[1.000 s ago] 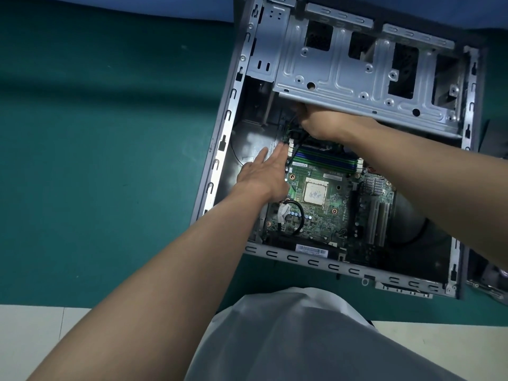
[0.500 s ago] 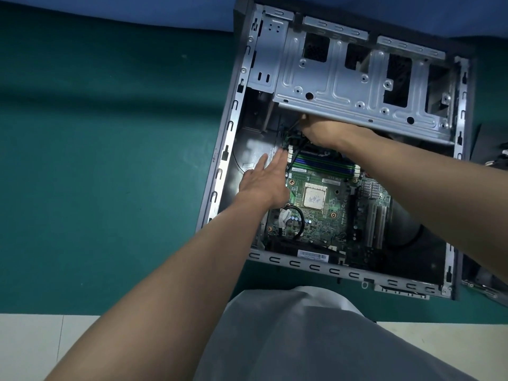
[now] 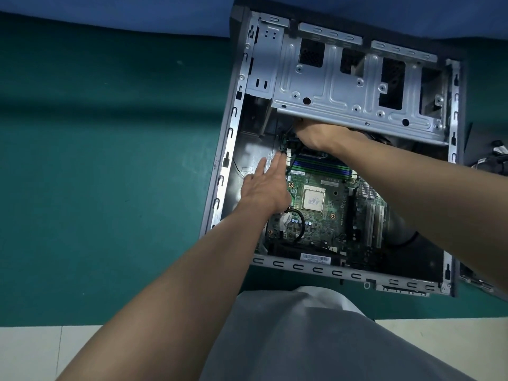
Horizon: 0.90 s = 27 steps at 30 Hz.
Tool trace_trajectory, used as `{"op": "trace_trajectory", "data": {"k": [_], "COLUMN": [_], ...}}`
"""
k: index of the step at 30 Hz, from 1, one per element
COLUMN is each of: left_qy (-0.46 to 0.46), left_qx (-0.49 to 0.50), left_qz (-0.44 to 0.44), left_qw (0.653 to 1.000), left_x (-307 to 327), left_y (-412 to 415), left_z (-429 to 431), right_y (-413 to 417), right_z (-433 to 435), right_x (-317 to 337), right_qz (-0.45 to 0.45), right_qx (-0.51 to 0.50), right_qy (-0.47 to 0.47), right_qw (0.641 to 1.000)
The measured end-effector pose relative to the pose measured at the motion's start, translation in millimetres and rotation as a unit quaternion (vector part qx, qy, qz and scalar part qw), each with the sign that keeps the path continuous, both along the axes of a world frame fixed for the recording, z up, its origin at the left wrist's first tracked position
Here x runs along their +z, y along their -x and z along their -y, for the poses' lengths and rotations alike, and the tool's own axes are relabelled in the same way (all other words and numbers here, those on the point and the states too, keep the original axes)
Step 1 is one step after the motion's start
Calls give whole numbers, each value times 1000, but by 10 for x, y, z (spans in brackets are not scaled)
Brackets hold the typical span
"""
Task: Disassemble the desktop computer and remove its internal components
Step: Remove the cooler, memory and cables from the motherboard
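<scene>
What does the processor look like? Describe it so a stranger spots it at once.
Start at the open grey computer case lying on the green mat and find the green motherboard in its near half. Near the board's middle, just below the blue and green memory slots, sits the processor: the only pale, square metal plate there, faintly smeared.

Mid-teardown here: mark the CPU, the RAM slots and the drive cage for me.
CPU (image 3: 313, 199): head view, centre of its silver lid.
RAM slots (image 3: 316, 167): head view, middle of the blue and green rows.
drive cage (image 3: 330, 86): head view, bare metal plate below the cutouts.
</scene>
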<state>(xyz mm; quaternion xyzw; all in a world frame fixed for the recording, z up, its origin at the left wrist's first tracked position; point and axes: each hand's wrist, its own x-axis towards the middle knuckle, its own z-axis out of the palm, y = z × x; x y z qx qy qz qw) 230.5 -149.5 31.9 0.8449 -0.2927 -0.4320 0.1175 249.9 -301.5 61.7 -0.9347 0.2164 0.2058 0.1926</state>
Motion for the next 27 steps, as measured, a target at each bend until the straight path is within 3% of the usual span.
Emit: {"op": "trace_trajectory", "data": {"k": [15,24,27], "left_qy": [1,2,1], "left_qx": [0,5,3], "left_qz": [0,-5,-5], "left_qw": [1000,1000,1000], "left_x": [27,9,8], "left_y": [2,2,-3], "left_z": [-5,4,0], "right_y": [3,-4,-42], "right_z": [-33,-89,-139], "right_x": [52,130,136], "right_qz": [-36,-32,-23], "right_qx": [-15,-87,-47], "right_qy": [12,-19,36], "right_qw": [999,995,998]}}
